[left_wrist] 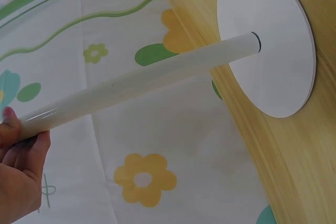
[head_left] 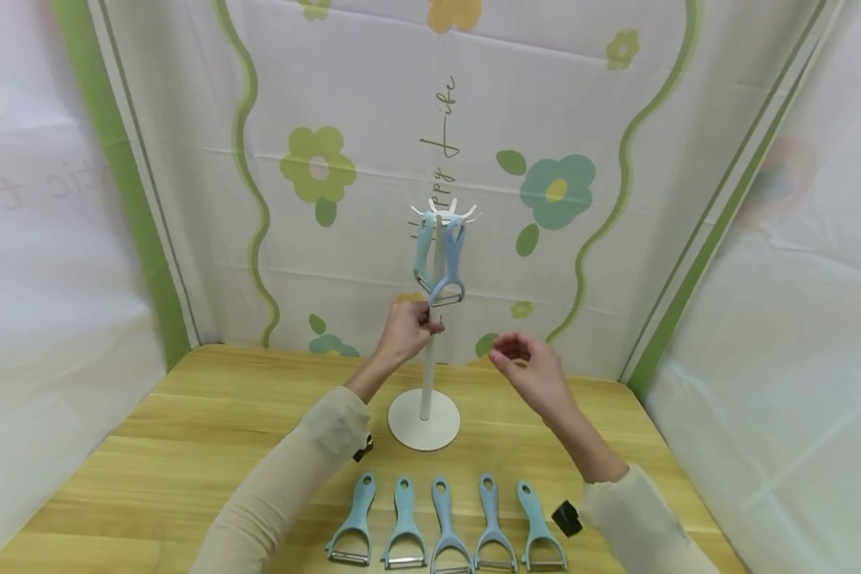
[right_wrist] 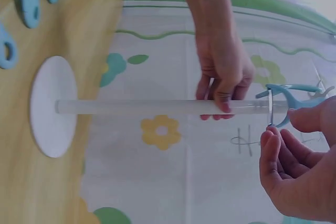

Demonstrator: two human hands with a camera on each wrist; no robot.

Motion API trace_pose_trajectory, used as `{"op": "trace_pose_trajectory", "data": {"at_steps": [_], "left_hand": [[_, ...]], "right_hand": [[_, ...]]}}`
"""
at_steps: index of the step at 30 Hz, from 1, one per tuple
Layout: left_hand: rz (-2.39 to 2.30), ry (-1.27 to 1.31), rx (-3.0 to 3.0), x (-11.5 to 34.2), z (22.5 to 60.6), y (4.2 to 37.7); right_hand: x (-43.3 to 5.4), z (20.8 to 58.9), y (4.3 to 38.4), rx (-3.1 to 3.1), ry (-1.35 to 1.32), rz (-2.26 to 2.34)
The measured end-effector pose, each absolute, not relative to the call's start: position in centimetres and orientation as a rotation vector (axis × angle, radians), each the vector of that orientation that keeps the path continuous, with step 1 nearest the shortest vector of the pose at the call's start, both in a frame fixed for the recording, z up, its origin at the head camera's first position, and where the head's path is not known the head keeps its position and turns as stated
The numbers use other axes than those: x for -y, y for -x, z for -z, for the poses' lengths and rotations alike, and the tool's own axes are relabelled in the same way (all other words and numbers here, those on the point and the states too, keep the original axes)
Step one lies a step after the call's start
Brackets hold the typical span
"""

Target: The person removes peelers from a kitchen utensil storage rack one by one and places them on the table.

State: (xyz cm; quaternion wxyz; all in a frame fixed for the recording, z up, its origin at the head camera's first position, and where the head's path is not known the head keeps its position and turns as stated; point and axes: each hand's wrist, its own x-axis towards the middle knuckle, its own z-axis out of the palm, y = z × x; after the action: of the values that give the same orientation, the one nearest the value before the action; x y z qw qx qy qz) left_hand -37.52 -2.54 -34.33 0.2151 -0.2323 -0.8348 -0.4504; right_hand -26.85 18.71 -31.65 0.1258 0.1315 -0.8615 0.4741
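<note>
My left hand (head_left: 405, 331) grips the pole (left_wrist: 131, 87) of a white hook stand, below the hanging peelers. A light-teal peeler (head_left: 423, 243) and a blue peeler (head_left: 454, 253) hang by their handle holes from the hooks (head_left: 445, 214) at its top, blades down. Right of the stand, my right hand (head_left: 538, 375) is raised in the air with loosely bent fingers and nothing in it. In the right wrist view that hand (right_wrist: 299, 177) overlaps a hanging peeler (right_wrist: 291, 103), but the head view shows them apart.
Several teal and blue peelers lie in a row near the table's front, including a teal peeler (head_left: 359, 510) at its left end and another teal peeler (head_left: 536, 518) at its right. The stand's round base (head_left: 419, 437) rests on the wooden table (head_left: 186, 454). A flowered curtain (head_left: 380, 96) hangs behind.
</note>
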Motion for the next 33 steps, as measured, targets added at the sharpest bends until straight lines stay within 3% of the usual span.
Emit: {"op": "trace_pose_trajectory", "data": {"at_steps": [13,33], "left_hand": [[1.215,0.63,2.307,2.5,34.1,37.4],[1.138,0.608,2.302,2.5,34.3,37.5]], "right_hand": [[-13.9,25.1,31.0,2.31,-0.444,-1.404],[-11.8,23.8,32.8,2.366,-0.421,-1.413]]}}
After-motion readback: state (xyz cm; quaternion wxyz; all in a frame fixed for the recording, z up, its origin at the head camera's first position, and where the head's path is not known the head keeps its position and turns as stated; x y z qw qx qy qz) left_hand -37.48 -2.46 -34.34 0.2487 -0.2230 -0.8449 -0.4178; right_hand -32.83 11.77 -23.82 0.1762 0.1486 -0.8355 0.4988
